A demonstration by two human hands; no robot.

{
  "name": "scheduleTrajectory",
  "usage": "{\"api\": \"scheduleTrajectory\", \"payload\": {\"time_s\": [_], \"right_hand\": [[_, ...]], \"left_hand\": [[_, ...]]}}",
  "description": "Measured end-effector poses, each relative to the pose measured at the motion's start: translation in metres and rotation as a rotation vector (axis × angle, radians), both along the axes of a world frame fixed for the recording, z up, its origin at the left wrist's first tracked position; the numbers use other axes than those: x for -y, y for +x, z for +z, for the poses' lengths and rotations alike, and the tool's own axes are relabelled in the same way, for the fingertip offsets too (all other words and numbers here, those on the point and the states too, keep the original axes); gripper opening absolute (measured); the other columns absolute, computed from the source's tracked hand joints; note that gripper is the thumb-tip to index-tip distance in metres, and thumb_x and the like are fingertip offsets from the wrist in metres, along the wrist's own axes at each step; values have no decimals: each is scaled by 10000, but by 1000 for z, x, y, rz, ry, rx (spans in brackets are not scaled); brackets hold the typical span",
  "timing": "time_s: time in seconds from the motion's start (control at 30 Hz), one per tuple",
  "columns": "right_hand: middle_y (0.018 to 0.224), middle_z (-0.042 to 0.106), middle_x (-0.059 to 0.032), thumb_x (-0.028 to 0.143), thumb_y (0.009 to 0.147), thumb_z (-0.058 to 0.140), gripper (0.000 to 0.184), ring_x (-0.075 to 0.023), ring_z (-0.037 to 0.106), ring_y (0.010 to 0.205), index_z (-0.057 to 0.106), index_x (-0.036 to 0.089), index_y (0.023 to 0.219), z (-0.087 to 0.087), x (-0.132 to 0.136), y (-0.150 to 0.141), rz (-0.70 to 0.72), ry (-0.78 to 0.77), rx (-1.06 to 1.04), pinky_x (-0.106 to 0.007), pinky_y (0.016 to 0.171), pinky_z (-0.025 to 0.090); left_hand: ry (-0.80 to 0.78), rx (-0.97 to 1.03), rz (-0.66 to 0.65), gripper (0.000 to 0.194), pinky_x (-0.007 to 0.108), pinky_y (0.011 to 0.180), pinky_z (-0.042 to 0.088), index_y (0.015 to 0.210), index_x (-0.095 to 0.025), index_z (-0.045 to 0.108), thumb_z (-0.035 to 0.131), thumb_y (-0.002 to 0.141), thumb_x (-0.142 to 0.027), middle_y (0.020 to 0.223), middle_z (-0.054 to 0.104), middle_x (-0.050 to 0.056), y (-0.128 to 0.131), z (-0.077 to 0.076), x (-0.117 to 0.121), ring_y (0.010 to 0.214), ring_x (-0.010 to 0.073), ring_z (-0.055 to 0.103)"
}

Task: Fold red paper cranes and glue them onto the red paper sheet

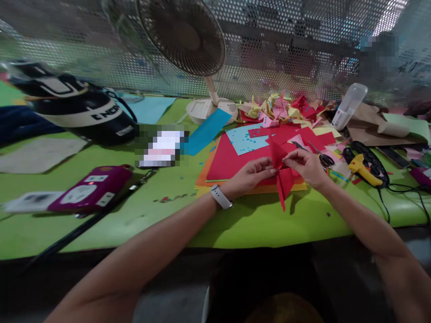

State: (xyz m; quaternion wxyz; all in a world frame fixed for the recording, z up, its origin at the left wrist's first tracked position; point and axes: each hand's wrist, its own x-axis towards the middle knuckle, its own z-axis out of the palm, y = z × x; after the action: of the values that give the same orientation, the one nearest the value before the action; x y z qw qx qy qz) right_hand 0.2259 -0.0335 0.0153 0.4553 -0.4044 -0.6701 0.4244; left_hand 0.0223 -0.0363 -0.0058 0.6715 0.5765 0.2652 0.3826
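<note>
A bright green tabletop (175, 229), smooth and slightly glossy, runs under both forearms and ends in a dark edge nearest the body. Behind it stands a silvery wall (256, 49) of perforated sheet, dotted all over with small round holes.

The red folded paper (285, 181) is held up between the hands, over the near edge of the paper stack (232, 157). It has flat, pointed flaps; one long tip hangs down below the fingers, and another part stands above them. The left hand (257, 172) pinches its left side, thumb and fingers closed on the paper; the right hand (305, 165) has its fingertips together at the upper right side of it. A pale wristband (221, 197) circles the left wrist.

Just beyond the hands, the stack shows matt red sheets over orange and yellow ones, with a light blue sheet (247, 139) on top, sprinkled with small blue bits. Farther beyond lies a crumpled, angular heap of paper pieces (278, 107) in pink, yellow and red. To the right of the right hand are dark-handled scissors (325, 158) and a yellow glue gun (365, 170). Left of the left hand are a glossy purple power strip (92, 188) and a rounded black jug (84, 112) with a white band.
</note>
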Motion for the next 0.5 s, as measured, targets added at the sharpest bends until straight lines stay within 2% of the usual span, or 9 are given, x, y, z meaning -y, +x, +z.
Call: {"api": "scheduleTrajectory", "payload": {"time_s": [0.2, 0.5], "right_hand": [[753, 712, -15, 451, 725, 779, 272, -163, 663, 731, 680, 201, 764, 3, -2, 4, 53, -64, 54, -340, 753, 554], [802, 688, -21, 432, 837, 665, 232, -169, 635, 767, 625, 208, 795, -12, 6, -11, -110, 109, 111, -330, 767, 517]], "left_hand": [[94, -52, -19, 326, 335, 937, 491, 994, -178, 695, 805, 775, -392, 1027, 735, 65, 2, -1, 0, 1015, 205, 663], [60, -59, 15, 355, 342, 930, 502, 1031, -168, 697, 802, 753, -362, 1062, 738, 75, 6, -2, 3, 1007, 212, 672]]}}
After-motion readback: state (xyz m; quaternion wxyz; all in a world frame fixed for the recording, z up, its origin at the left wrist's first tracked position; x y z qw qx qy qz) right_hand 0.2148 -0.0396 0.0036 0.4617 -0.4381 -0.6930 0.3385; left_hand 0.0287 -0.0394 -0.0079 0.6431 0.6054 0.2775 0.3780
